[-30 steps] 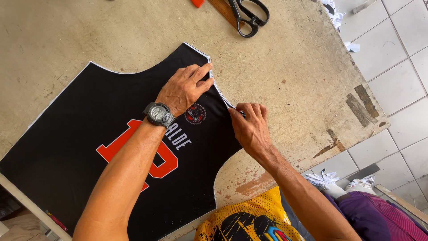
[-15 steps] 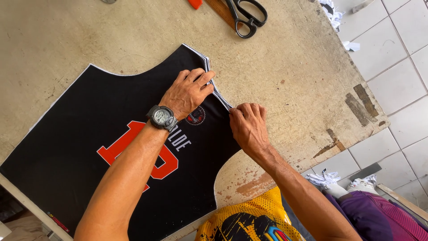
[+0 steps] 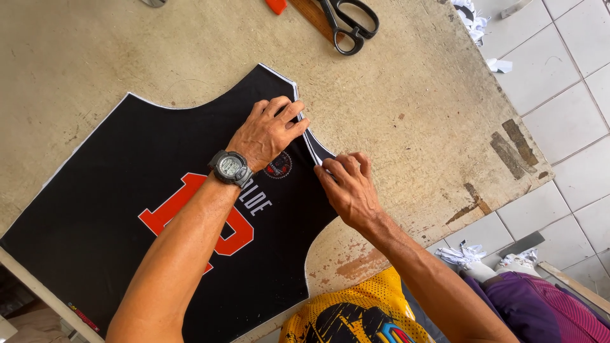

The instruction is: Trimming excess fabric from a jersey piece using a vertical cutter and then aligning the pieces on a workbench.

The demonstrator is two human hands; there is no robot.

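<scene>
Worn worktable (image 3: 159, 57) carries black jersey panel (image 3: 127, 209), flat, long axis diagonal, lower-left to upper-right. Left hand (image 3: 270, 130) presses flat, fingers extended, on panel's shoulder strap. Right hand (image 3: 349, 187) just beside, pinching folded armhole edge (image 3: 312, 147). Scissors (image 3: 349, 22) well apart, table's far edge.

Bright, even daylight; soft short shadows under forearms on desk (image 3: 190, 51). Sharp focus throughout, no glare, slight wide-angle stretch toward edges.
</scene>
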